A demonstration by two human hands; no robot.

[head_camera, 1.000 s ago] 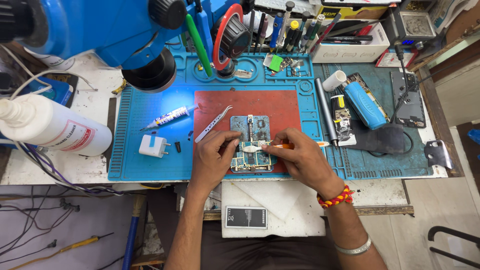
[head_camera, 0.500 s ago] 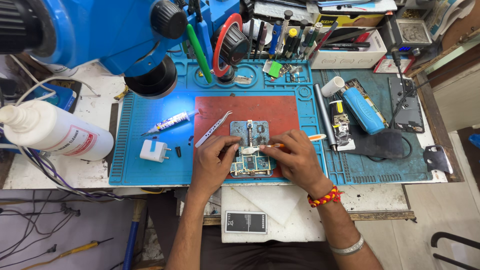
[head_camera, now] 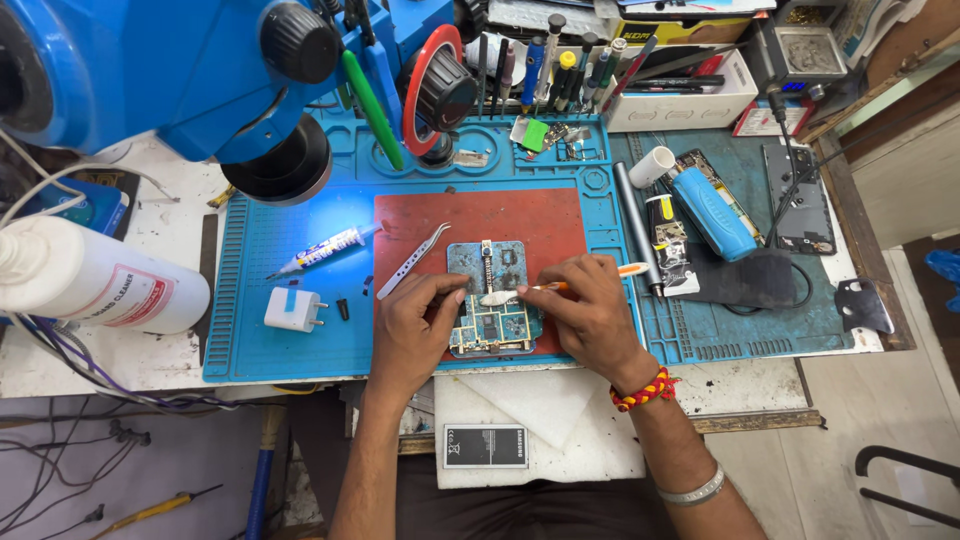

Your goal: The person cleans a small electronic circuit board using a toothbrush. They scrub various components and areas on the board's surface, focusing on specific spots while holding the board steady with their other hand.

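Note:
A small green circuit board (head_camera: 492, 330) lies clamped in a blue metal holder (head_camera: 487, 262) on a red mat (head_camera: 480, 220). My left hand (head_camera: 415, 330) rests on the board's left edge, thumb and fingers steadying it. My right hand (head_camera: 590, 315) grips an orange-handled brush (head_camera: 560, 285) whose white bristle end touches the board just above its middle. Both wrists hang over the front edge of the blue work mat (head_camera: 290, 350).
Metal tweezers (head_camera: 412, 260), a syringe tube (head_camera: 325, 248) and a white plug adapter (head_camera: 293, 308) lie left of the red mat. A blue microscope head (head_camera: 160, 70) hangs at upper left, a white bottle (head_camera: 90, 285) at left. Phone parts (head_camera: 712, 210) and tool racks fill the right and back.
The view has shifted slightly. My hands stay on the board, and the brush tip has moved a little across it.

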